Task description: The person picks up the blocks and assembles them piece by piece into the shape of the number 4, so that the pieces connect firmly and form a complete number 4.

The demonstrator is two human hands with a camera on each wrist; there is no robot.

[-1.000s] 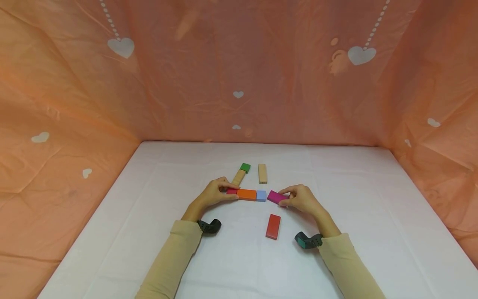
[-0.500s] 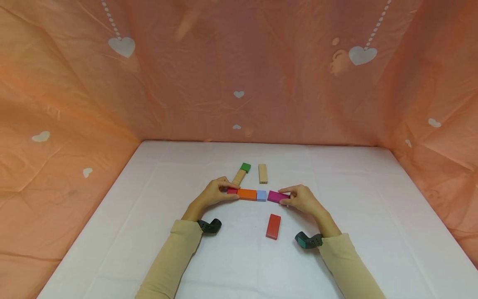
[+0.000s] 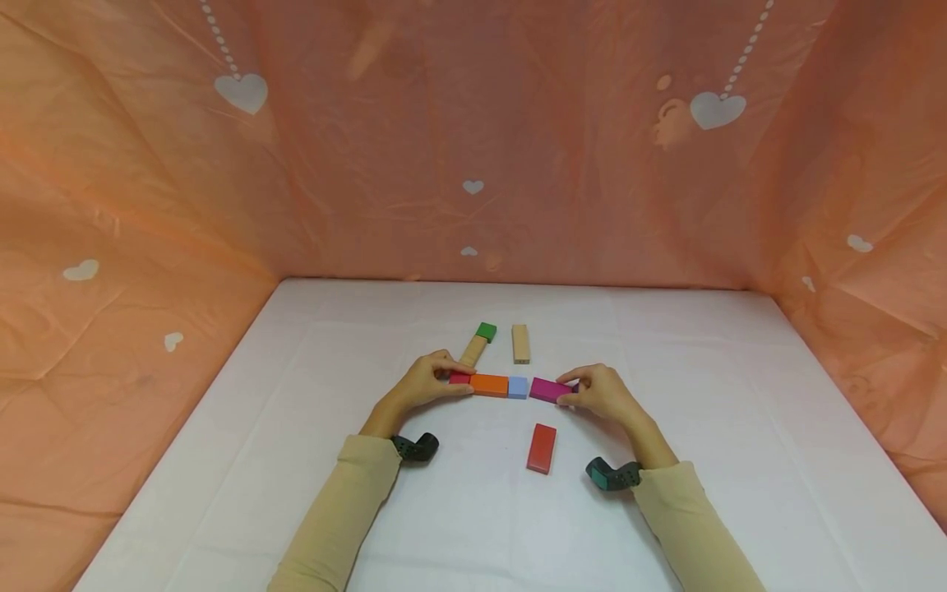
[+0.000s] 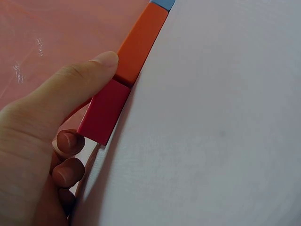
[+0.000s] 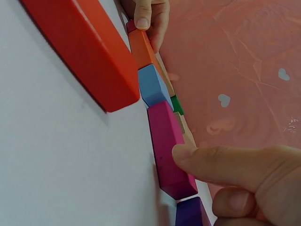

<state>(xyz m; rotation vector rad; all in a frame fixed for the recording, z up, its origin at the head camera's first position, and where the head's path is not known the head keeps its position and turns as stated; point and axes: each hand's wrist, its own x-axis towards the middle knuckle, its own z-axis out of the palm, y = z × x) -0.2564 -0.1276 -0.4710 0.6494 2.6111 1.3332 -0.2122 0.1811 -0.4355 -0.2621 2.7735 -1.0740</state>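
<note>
In the head view, my left hand (image 3: 427, 381) pinches a short crimson block (image 4: 104, 113) at the left of a row, its thumb tip by the seam with an orange block (image 3: 489, 386). A small light-blue block (image 3: 518, 388) stands against the orange one's right end. My right hand (image 3: 602, 395) pinches a magenta block (image 5: 164, 146) between thumb and fingers, in line with the row and close beside the light-blue block. Just beyond its right end, partly hidden by the hand in the head view, sits a purple block (image 5: 191, 212).
Nearer to me lies a red block (image 3: 542, 449). Behind the row are a slanted plain wooden block (image 3: 474, 351) with a green block (image 3: 486, 330) at its far end, and another plain wooden block (image 3: 521, 344). The white-covered table (image 3: 222, 460) backs onto an orange curtain (image 3: 473, 123).
The magenta block has turned slightly, more in line with the row. My right hand has shifted a little to the right along it, and some purple now shows. My left hand has stayed still.
</note>
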